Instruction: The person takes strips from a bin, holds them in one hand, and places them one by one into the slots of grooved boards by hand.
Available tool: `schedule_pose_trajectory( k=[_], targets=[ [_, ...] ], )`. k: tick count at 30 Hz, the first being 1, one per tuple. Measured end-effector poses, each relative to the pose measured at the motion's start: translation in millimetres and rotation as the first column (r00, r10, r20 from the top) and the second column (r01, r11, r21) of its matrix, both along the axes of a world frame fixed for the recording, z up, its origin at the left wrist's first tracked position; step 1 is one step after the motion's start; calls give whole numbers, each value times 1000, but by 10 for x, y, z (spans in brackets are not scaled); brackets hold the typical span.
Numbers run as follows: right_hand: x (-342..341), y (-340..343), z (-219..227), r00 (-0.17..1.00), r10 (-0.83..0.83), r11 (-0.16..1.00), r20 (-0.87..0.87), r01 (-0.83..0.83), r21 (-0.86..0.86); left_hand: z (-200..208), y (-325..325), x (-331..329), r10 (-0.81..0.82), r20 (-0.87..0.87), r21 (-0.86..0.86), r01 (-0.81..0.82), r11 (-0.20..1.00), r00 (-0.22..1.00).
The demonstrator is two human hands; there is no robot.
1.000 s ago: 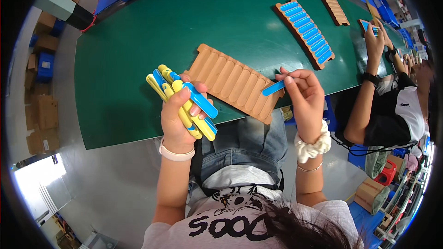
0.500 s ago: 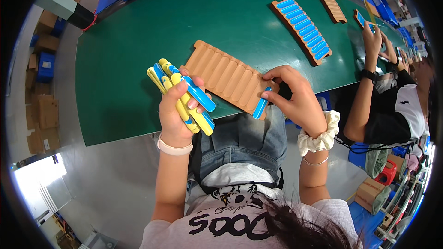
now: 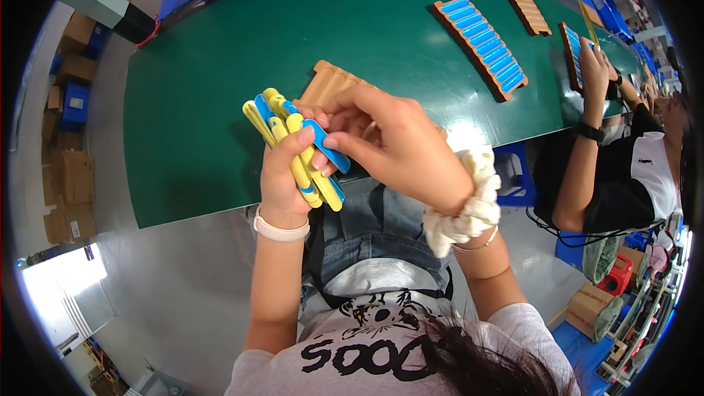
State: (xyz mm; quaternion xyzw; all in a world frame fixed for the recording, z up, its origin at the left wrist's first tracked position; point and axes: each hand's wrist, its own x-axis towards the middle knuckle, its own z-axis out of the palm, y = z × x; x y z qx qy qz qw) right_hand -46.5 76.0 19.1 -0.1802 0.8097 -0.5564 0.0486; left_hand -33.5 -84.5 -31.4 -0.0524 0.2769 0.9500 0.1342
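Currently, green table (image 3: 198,81) carries a grooved wooden tray (image 3: 328,82), partly hidden behind the right hand (image 3: 400,143). Left hand (image 3: 284,180) clamped round a bundle of yellow-and-blue strips (image 3: 301,176) near the table's edge. Right hand's thumb touches one blue strip (image 3: 318,136); cannot tell whether fingers pinch it.
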Motion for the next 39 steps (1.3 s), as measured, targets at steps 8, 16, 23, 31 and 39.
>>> schedule_pose_trajectory(
  k=[8,16,23,31,39],
  targets=[
    [99,-75,60,986,164,983,-4,-164,-78,99,99,17,125,95,-150,-110,983,988],
    [113,-62,-46,944,36,892,327,117,-436,-31,103,-32,71,-64,-112,-77,991,995],
    [-48,967,14,900,-143,988,411,153,8,5,63,-56,-20,-39,88,23,996,999],
    [-163,874,-32,949,-128,943,287,27,330,-16,30,-66,-97,-80,70,103,992,992],
    [-321,902,-1,908,20,935,418,-166,315,0,24,-12,-154,-95,69,161,985,984]
  ],
)
